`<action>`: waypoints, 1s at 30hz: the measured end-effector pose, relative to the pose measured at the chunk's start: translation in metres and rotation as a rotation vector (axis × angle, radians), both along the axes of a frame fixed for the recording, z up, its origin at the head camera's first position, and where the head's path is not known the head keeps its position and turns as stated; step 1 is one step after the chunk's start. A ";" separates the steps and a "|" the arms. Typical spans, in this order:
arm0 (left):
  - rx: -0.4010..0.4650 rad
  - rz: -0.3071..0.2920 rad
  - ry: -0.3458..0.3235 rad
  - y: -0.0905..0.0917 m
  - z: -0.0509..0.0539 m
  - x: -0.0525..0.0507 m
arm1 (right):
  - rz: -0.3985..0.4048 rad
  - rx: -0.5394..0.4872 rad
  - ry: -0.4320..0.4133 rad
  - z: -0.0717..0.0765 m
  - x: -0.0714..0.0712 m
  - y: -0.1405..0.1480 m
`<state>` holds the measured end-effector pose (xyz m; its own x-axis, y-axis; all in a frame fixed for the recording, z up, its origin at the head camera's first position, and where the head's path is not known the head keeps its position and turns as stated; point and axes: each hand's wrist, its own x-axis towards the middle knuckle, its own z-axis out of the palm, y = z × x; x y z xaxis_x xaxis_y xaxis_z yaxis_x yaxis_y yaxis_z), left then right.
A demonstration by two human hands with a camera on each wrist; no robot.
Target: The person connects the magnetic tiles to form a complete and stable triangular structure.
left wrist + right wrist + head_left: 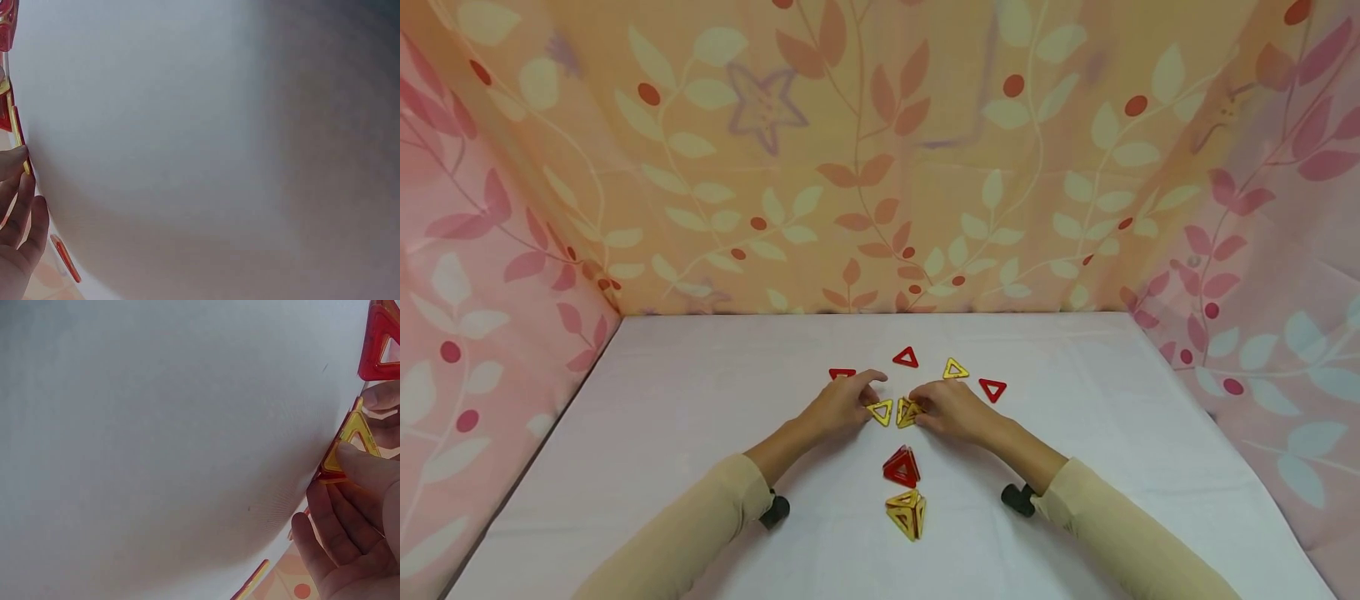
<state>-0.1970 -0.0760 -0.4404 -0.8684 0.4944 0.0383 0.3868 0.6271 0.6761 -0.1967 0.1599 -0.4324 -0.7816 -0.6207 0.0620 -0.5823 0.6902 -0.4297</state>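
Holds flat yellow plastic triangular frame (887,412) in narrow pinch of left hand (842,403); grips yellow plastic triangular-tile cluster (906,413) between thumb and fingers of right hand (953,405). Reads frame at nine o'clock from cluster, just apart; no clear long axis, one corner toward six. Loses cluster's three-o'clock side behind right fingers. Shows frame edge-on in left wrist view; perhaps red-backed, hard to tell.

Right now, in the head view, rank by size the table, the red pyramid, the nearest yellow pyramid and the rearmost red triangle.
Table
Red pyramid, yellow pyramid: similar, yellow sits nearer, order unsure
Rearmost red triangle
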 end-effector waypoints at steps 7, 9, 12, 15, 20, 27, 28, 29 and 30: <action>-0.002 -0.011 -0.001 0.004 0.000 0.001 | 0.014 -0.006 0.013 0.001 0.001 0.000; -0.006 -0.008 -0.004 0.005 0.001 0.001 | 0.015 -0.009 0.011 0.002 0.002 -0.001; -0.011 -0.006 0.001 0.006 0.001 0.001 | 0.011 -0.004 0.008 0.002 0.002 -0.001; -0.009 -0.005 0.009 0.007 0.000 0.001 | 0.003 0.004 0.006 0.003 0.002 -0.001; -0.011 0.000 0.016 0.008 0.001 0.002 | -0.001 0.007 0.004 0.002 0.002 -0.001; -0.004 -0.013 0.017 0.007 0.000 0.004 | 0.002 0.003 -0.005 0.001 0.001 -0.001; -0.004 -0.015 0.016 0.007 0.000 0.004 | 0.002 0.005 -0.004 0.002 0.001 -0.001; -0.002 -0.018 0.016 0.007 0.001 0.004 | 0.002 0.006 -0.003 0.002 0.001 -0.001; -0.002 -0.019 0.015 0.007 0.001 0.004 | 0.003 0.006 -0.002 0.002 0.001 -0.001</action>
<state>-0.1927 -0.0689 -0.4394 -0.8580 0.5113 0.0503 0.4090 0.6206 0.6690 -0.1953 0.1585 -0.4306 -0.7801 -0.6231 0.0568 -0.5832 0.6912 -0.4267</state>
